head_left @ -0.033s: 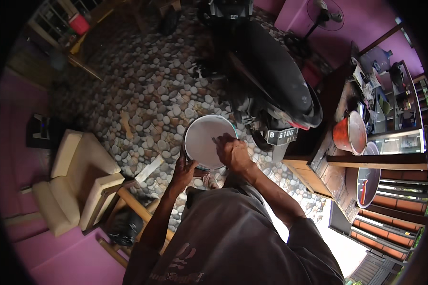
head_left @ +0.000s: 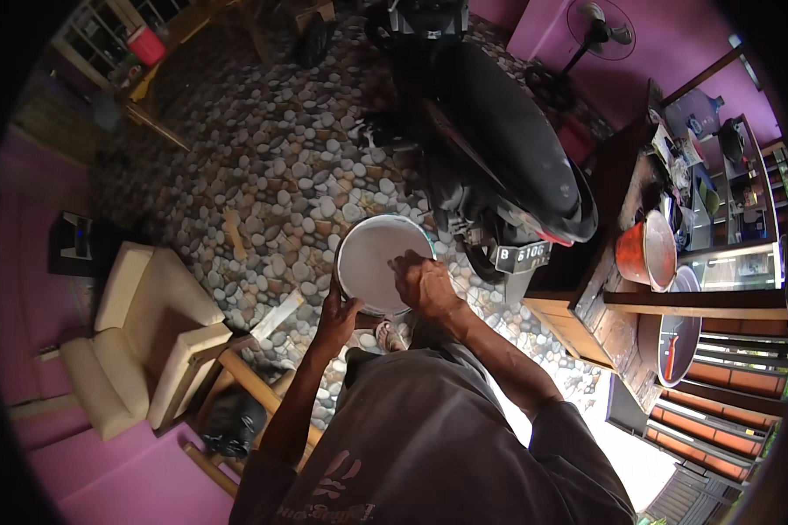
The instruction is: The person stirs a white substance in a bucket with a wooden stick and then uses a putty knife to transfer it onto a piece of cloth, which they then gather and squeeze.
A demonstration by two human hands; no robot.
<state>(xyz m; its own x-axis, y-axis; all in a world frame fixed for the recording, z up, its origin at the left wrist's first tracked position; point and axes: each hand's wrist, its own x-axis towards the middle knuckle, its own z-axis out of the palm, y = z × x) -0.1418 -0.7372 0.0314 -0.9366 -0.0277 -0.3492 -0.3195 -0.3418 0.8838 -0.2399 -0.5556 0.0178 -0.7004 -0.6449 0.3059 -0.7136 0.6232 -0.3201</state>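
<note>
Bucket (head_left: 351, 248) at 12 o'clock, motorbike (head_left: 512, 131) beyond, toward 1–2 o'clock | left hand (head_left: 336, 313) clamped on bucket's 7–8 o'clock side | right hand (head_left: 427, 286) at 4 o'clock rim, fingers bunched; cannot tell whether anything's held | risk: bucket could tip if left grip slips under right-hand pressure

The single view looks steeply down from the person's head over the shirt (head_left: 411, 429), upright and unmirrored, with the bucket (head_left: 353, 242), left hand (head_left: 334, 322) and right hand (head_left: 429, 287) near its middle. It faces ahead across the floor (head_left: 280, 188), which lies farther off than the hands. Its fisheye breadth takes in the worktop (head_left: 619, 339) on the right, near corner toward the lower edge, and bends straight lines toward the dark rim.
</note>
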